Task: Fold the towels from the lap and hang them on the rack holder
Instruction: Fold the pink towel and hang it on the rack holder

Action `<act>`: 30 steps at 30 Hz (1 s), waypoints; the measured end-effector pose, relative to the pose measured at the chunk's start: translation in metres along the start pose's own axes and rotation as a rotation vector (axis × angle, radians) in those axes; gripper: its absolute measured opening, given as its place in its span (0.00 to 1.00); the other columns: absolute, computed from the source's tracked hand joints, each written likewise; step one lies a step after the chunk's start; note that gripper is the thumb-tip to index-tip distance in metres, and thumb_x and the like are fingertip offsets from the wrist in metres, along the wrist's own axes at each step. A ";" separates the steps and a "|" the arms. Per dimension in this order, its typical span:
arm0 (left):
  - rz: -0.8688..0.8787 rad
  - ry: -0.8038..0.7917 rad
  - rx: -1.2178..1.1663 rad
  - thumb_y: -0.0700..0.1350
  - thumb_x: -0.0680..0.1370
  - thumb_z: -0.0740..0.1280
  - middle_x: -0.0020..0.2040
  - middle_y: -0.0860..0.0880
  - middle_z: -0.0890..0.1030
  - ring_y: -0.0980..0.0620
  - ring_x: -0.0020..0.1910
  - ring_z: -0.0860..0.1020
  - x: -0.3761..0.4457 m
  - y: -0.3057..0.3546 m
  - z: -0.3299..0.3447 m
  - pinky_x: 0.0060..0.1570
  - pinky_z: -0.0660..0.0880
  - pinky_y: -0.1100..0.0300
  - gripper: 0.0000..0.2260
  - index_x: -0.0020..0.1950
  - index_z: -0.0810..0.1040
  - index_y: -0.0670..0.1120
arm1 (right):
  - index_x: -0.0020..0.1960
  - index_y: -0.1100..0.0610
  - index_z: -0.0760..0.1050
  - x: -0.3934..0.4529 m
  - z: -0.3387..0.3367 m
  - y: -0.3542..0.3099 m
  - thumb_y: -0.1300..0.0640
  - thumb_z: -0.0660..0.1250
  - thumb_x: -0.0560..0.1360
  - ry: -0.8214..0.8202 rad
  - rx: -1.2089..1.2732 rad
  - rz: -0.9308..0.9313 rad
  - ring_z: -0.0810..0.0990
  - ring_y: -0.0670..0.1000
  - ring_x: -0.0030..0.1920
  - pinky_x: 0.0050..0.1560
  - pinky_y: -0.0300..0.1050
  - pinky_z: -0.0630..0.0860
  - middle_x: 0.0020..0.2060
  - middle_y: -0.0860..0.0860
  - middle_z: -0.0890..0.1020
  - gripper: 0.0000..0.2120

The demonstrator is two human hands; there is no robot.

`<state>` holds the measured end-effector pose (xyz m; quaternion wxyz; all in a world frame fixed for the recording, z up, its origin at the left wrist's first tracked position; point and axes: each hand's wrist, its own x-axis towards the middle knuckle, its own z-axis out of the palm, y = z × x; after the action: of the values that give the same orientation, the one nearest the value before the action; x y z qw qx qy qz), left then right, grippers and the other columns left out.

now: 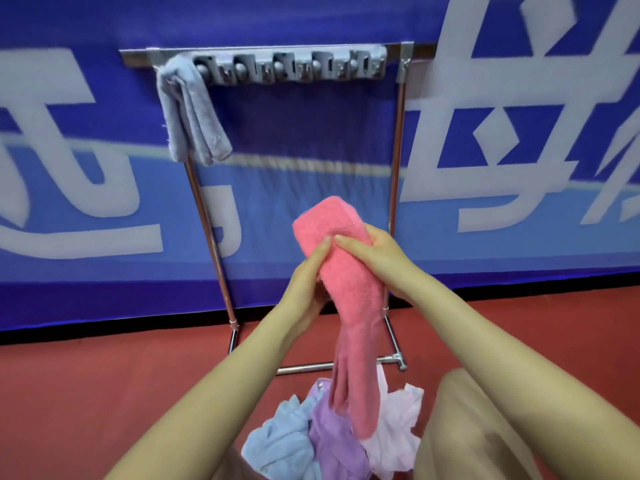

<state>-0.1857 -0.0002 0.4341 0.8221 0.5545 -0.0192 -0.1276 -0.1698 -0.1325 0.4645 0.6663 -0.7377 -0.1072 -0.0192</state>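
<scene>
1. My left hand (306, 275), centre of the frame: fingers curled round the left edge of the pink towel (346, 282), thumb lying along its front face.
2. My right hand (372, 252), just right of it: fingers curled over the towel's right edge, thumb pressed flat on the front, its tip almost meeting the left thumb.
3. Pink towel: thick, fuzzy terry, folded into a long narrow band. Its blunt folded top stands above both hands; the tail hangs down to the heap at the lower centre.
4. Heap on my lap, lower centre: a light blue towel (280, 441), a lilac towel (332, 441) and a pale pink towel (394, 431), all crumpled and touching.
5. Rack holder (394, 174), upper centre: shiny metal tube frame, two uprights, a floor bar, and a grey clip strip (294, 65) along the top rail.
6. Grey towel (190, 109), upper left of the rack: soft, folded, hanging from the strip's left end.
7. Open room: the rest of the strip to the right of the grey towel is bare; the space between the uprights is open above my hands.
8. Surroundings: red floor (104, 382); blue banner (104, 237) with large white characters behind the rack.
</scene>
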 end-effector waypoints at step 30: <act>0.079 0.299 1.078 0.54 0.82 0.57 0.46 0.44 0.81 0.49 0.36 0.78 0.059 0.158 -0.089 0.33 0.72 0.61 0.16 0.51 0.77 0.42 | 0.54 0.60 0.78 0.113 -0.004 -0.124 0.57 0.66 0.76 -0.183 -0.137 -0.115 0.76 0.45 0.39 0.41 0.39 0.73 0.41 0.50 0.80 0.09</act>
<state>-0.0834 0.1221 0.5379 0.4201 0.9073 0.0144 0.0112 -0.0819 -0.1104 0.6058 0.5996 -0.7727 -0.2083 0.0028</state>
